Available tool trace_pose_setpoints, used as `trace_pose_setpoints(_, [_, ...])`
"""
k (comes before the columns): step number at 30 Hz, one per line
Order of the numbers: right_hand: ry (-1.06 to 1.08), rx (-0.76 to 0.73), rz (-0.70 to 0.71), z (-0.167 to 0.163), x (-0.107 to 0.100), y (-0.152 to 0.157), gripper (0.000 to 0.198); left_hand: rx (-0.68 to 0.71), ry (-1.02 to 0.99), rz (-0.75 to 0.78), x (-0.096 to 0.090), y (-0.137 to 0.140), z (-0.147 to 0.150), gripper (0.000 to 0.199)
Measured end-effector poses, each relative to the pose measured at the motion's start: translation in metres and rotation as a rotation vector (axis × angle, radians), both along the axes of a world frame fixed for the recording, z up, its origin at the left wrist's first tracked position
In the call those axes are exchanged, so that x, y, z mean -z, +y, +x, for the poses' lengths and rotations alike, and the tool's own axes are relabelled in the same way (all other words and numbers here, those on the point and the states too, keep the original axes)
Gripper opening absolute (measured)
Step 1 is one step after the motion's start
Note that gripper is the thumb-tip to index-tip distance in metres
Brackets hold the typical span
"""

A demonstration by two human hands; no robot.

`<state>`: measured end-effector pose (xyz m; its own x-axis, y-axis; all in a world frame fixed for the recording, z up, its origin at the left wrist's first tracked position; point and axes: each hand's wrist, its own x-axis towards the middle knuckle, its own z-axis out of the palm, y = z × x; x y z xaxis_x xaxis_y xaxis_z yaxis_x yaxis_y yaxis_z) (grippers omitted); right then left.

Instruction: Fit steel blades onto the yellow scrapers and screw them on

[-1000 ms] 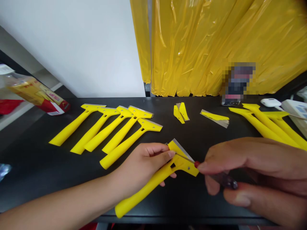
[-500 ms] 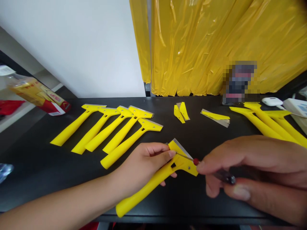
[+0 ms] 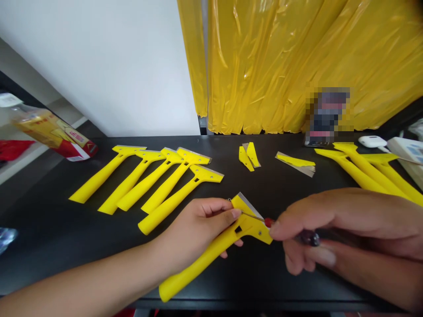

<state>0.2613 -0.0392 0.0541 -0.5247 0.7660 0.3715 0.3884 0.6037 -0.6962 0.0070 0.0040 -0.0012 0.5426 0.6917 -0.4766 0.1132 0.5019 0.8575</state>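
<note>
My left hand [image 3: 198,226] grips a yellow plastic scraper [image 3: 211,248] just below its head, near the front edge of the black table [image 3: 257,273]. A metal blade [image 3: 248,203] sits in the scraper's head. My right hand [image 3: 343,237] pinches a small screwdriver [image 3: 306,237] with a red collar and dark handle. Its thin shaft [image 3: 253,215] lies across the scraper head, and the tip is by my left thumb.
Several assembled yellow scrapers [image 3: 148,180] lie in a row at the left. More yellow handles [image 3: 370,169] lie at the right. Loose yellow clamp pieces [image 3: 248,156] and a blade with a yellow piece [image 3: 295,162] sit mid-table. A packet [image 3: 49,132] lies far left; yellow plastic sheeting [image 3: 297,61] hangs behind.
My right fingers have shifted along the screwdriver handle, as if turning it. The scraper and my left hand have stayed put.
</note>
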Motion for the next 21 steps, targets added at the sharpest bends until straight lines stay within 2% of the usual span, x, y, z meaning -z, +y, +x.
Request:
trace_pose_setpoints(2, [0.015, -0.014, -0.011, 0.001, 0.002, 0.000, 0.031, 0.009, 0.003, -0.007, 0.001, 0.000, 0.000, 0.031])
trace_pose_setpoints(5, [-0.014, 0.048, 0.054, 0.001, 0.001, 0.002, 0.020, 0.011, 0.011, -0.018, 0.003, 0.000, -0.001, 0.033])
trace_pose_setpoints(8, [-0.059, 0.038, 0.062, -0.001, -0.003, 0.004, 0.012, 0.013, 0.008, -0.018, 0.003, 0.001, 0.000, 0.033])
trace_pose_setpoints(10, [-0.074, 0.026, 0.066, 0.000, -0.006, 0.003, 0.015, 0.014, 0.010, -0.010, 0.002, 0.001, 0.000, 0.032])
trace_pose_setpoints(14, [-0.133, 0.091, 0.051, 0.006, -0.006, -0.004, 0.031, 0.009, 0.008, 0.014, 0.000, 0.000, -0.001, 0.031])
trace_pose_setpoints(18, [-0.192, -0.009, 0.222, 0.008, -0.005, 0.000, 0.037, 0.003, 0.012, 0.006, 0.001, -0.001, 0.001, 0.032])
trace_pose_setpoints(21, [-0.226, -0.046, 0.336, 0.004, -0.006, 0.006, 0.024, 0.004, 0.025, -0.004, 0.001, 0.000, 0.002, 0.034])
